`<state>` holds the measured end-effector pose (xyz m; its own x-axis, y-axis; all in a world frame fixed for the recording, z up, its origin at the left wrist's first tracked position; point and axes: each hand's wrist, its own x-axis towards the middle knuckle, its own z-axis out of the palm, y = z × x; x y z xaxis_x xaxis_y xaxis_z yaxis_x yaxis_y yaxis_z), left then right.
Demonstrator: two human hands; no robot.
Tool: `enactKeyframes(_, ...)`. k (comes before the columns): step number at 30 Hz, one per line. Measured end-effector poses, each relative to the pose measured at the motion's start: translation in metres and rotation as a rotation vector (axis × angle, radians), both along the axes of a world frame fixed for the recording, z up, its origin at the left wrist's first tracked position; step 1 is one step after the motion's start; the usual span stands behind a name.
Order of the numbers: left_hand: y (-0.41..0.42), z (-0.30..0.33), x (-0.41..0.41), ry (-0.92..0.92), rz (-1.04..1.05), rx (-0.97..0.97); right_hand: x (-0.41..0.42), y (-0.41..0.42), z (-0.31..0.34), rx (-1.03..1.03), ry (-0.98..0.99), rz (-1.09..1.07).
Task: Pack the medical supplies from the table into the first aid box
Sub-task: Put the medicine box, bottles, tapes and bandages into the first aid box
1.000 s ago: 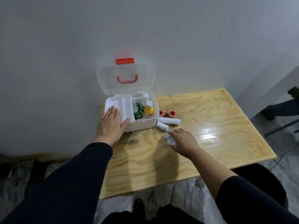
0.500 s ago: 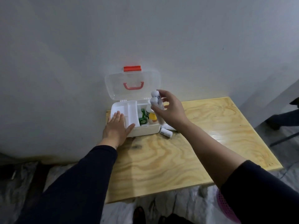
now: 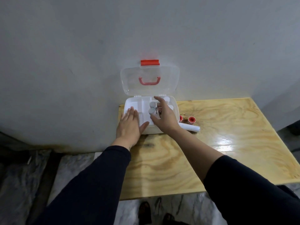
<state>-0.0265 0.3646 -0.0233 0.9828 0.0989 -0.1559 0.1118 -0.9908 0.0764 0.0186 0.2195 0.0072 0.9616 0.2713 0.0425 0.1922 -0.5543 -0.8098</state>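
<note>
The white first aid box (image 3: 176,109) stands open at the table's back left corner, its clear lid (image 3: 150,81) with a red handle leaning on the wall. My left hand (image 3: 129,125) lies flat, fingers apart, on the box's front left corner. My right hand (image 3: 164,117) hovers over the box's middle and holds two small white rolls (image 3: 152,108) above the compartments. Bottles inside are mostly hidden behind that hand. On the table right of the box lie a long white roll (image 3: 190,127) and two red-capped tape rolls (image 3: 191,119).
The wooden table (image 3: 227,143) stretches to the right and toward me, with a glossy patch at the right. A grey wall rises directly behind the box. Marble floor and my feet show below the table's front edge.
My right hand picked up the small white rolls from the table, lifted them, and has now lowered them over the box. My left hand stayed on the box.
</note>
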Motion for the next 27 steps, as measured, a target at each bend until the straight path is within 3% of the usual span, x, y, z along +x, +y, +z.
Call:
enactKeyframes(7,-0.001,0.0,-0.002,-0.008,0.014,-0.012,0.003,-0.001,-0.003,-0.226,0.051,0.049)
enactKeyframes(12,-0.002,0.003,-0.002,-0.012,0.022,0.011,0.004,-0.012,0.028,-0.126,-0.046,0.068)
enactKeyframes(17,-0.002,0.005,-0.003,0.0,0.014,0.029,0.013,-0.047,0.042,-0.057,-0.247,-0.077)
enactKeyframes(21,-0.001,0.003,-0.004,0.007,0.005,-0.012,0.016,-0.082,0.016,-0.23,-0.15,-0.134)
enactKeyframes(24,-0.001,0.002,-0.003,0.002,0.008,-0.013,0.011,-0.101,-0.019,-0.37,-0.025,-0.065)
enactKeyframes(27,-0.001,0.002,-0.003,-0.008,0.006,-0.017,0.001,-0.111,-0.045,-0.542,-0.022,0.013)
